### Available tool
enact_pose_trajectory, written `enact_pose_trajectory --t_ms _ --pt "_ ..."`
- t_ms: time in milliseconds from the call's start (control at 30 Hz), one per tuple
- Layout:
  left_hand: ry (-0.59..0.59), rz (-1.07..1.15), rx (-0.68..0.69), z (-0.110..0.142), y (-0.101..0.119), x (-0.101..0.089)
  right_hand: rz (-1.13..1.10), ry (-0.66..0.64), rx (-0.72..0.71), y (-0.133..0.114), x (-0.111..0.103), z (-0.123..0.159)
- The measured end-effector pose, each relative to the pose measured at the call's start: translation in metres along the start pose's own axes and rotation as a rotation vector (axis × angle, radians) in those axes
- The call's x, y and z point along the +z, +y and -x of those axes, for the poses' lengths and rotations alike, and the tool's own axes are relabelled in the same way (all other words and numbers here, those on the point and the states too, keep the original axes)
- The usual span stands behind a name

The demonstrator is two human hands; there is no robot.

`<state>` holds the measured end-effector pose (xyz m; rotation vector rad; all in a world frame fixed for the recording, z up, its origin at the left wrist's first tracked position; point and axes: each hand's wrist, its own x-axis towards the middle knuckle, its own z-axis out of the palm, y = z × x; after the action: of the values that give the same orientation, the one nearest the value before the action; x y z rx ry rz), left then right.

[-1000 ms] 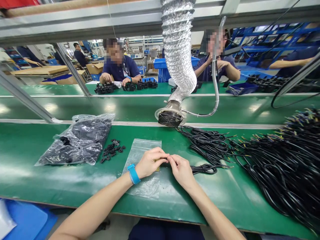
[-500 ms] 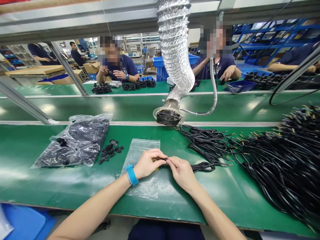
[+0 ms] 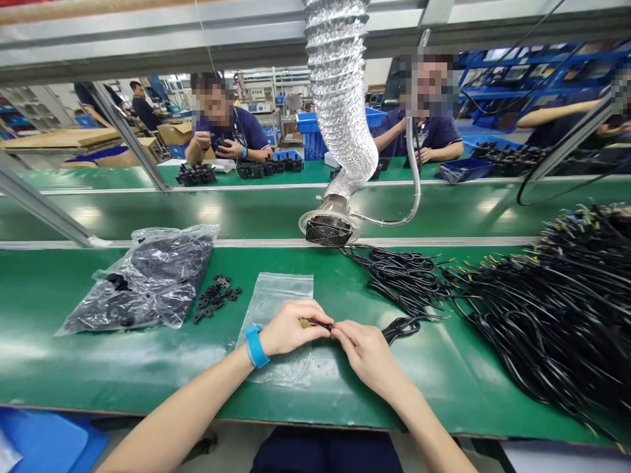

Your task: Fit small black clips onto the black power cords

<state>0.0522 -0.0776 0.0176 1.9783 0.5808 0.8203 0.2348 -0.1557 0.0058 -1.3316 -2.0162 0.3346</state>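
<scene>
My left hand point(image 3: 290, 328), with a blue band at its wrist, is closed in a pinch over the clear zip bag point(image 3: 280, 286). Between its thumb and fingers runs the thin dark end of a black cable point(image 3: 323, 324). A small olive-yellow piece point(image 3: 305, 323) shows inside the same grip; its kind is unclear. Fingertips of my right hand point(image 3: 365, 345) meet those of the left, pinched on the cable at the same spot. The cable's looped bundle point(image 3: 401, 327) lies on the green bench just behind the right hand. My fingers hide most of the joint.
Left of my hands are small black plastic parts point(image 3: 217, 299) and a large bag of black parts point(image 3: 148, 279). Black cables point(image 3: 404, 272) and a big cable heap point(image 3: 552, 315) fill the right. A fan-ended exhaust duct point(image 3: 330, 230) hangs ahead. Co-workers point(image 3: 229, 131) sit opposite.
Both hands have shifted slightly down and stay pinched together. The olive-yellow piece shows more plainly in the left grip. The looped cable bundle has moved a little at the right hand.
</scene>
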Motion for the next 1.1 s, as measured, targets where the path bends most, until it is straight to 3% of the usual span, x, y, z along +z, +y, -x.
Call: enact_pose_trajectory --t_ms 133,267,400,467,500,567,633,667,733,800,900,1000,1100 --pt "-0.044 -0.006 0.025 0.002 -0.001 0.006 -0.035 -0.066 0.011 -0.001 -0.001 0.009" --pt "-0.056 -0.02 0.052 0.004 0.001 0.012 -0.095 -0.077 0.111 -0.005 -0.006 0.011" --pt "-0.204 0.006 0.075 0.003 0.009 -0.002 -0.008 -0.187 0.133 -0.018 -0.01 0.017" --pt "-0.184 -0.029 0.057 -0.001 0.012 -0.025 0.067 -0.247 0.118 -0.025 -0.008 0.024" --pt "-0.097 -0.099 0.036 -0.003 0.012 -0.041 0.091 -0.256 0.106 -0.026 -0.007 0.029" --pt "0.183 -0.364 -0.048 -0.006 0.009 -0.08 0.113 -0.238 0.065 -0.022 -0.008 0.037" --pt "0.384 -0.714 -0.24 -0.003 0.004 -0.12 0.119 -0.205 0.005 -0.006 -0.015 0.038" --pt "0.393 -0.867 -0.376 0.0 0.001 -0.137 0.127 -0.189 -0.021 0.006 -0.02 0.033" --pt "0.302 -1.049 -0.605 0.008 -0.006 -0.158 0.174 -0.142 -0.026 0.033 -0.031 0.014" --pt "0.162 -1.076 -0.703 0.014 -0.014 -0.164 0.314 -0.05 0.046 0.057 -0.04 -0.011" --pt "0.052 -1.054 -0.71 0.017 -0.023 -0.157 0.643 0.022 0.242 0.075 -0.047 -0.041" --pt "0.035 -1.075 -0.696 0.016 -0.03 -0.152 0.786 -0.031 0.371 0.075 -0.043 -0.052" --pt "0.074 -1.08 -0.639 0.013 -0.035 -0.152 0.691 -0.089 0.4 0.072 -0.039 -0.048"
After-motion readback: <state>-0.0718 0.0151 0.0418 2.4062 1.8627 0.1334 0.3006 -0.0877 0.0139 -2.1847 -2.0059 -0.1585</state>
